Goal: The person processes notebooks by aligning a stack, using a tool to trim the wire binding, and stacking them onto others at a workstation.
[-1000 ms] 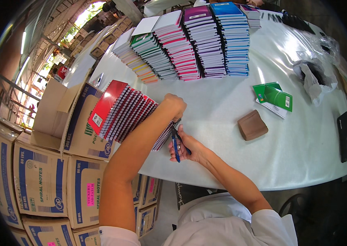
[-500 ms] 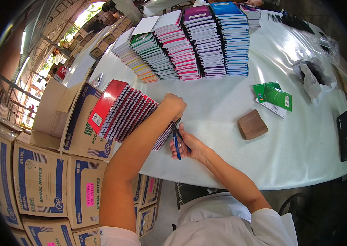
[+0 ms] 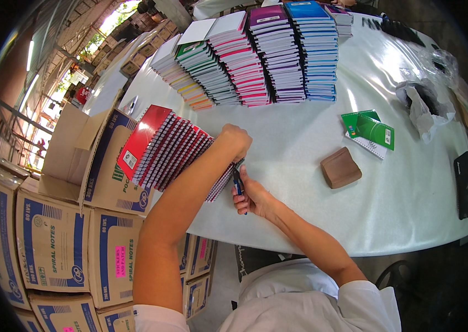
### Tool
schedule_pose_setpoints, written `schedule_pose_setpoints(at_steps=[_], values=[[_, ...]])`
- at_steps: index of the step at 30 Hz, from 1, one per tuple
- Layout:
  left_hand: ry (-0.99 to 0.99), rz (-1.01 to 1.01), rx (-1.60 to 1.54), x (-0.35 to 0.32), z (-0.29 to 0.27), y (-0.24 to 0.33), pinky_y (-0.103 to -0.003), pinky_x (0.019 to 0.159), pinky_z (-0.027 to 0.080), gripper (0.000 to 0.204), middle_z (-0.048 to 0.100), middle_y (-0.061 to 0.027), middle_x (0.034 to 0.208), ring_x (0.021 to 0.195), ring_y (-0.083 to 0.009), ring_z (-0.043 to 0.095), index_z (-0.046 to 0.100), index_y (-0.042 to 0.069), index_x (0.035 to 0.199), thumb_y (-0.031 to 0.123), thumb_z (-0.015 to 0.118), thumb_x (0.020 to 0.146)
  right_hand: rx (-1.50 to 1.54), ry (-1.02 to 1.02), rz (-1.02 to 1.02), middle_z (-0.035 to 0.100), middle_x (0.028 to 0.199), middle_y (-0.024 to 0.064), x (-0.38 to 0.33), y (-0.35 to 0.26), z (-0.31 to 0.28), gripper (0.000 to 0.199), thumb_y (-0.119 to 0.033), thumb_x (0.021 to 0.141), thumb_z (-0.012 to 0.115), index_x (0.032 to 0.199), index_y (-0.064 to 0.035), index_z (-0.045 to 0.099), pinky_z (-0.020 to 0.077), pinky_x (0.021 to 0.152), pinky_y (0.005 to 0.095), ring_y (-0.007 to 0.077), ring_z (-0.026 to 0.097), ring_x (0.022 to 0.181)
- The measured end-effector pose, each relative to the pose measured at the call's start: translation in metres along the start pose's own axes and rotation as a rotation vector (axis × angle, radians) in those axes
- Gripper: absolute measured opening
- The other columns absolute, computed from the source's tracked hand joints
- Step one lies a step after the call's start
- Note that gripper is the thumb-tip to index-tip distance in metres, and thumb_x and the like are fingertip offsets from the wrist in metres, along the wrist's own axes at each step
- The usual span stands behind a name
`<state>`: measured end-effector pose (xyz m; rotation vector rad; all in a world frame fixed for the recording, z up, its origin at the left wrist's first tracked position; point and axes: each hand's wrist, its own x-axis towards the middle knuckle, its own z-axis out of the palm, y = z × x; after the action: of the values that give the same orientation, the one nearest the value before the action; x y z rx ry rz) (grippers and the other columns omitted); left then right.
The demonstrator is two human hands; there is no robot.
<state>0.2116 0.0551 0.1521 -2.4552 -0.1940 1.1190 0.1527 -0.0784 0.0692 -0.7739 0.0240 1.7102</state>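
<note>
A leaning row of spiral notebooks [image 3: 170, 149], red cover at the front, rests on the white table's [image 3: 300, 166] near-left edge. My left hand [image 3: 236, 141] is closed over the top of the row's right end and holds the notebooks. Just below it, my right hand [image 3: 253, 196] grips a blue pen [image 3: 238, 185] with its tip close to the last notebook of the row.
Tall stacks of coloured notebooks [image 3: 261, 52] line the table's far side. A green notebook [image 3: 371, 130], a brown block [image 3: 340, 167] and a plastic bag [image 3: 424, 105] lie to the right. An open cardboard box [image 3: 87, 160] and stacked boxes [image 3: 40, 243] stand at my left.
</note>
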Motion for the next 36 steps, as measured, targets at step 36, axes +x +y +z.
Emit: schedule_pose_setpoints(at_steps=[36], values=[[0.000, -0.007, 0.002, 0.009, 0.003, 0.002, -0.036, 0.080, 0.053, 0.043, 0.070, -0.0008, 0.108, 0.100, -0.0219, 0.066, 0.073, 0.029, 0.104, 0.027, 0.082, 0.063, -0.064, -0.049, 0.068, 0.058, 0.069, 0.0099, 0.006, -0.011, -0.023, 0.081, -0.075, 0.088, 0.026, 0.082, 0.0004, 0.057, 0.0576, 0.064, 0.0422, 0.0232, 0.061, 0.060]])
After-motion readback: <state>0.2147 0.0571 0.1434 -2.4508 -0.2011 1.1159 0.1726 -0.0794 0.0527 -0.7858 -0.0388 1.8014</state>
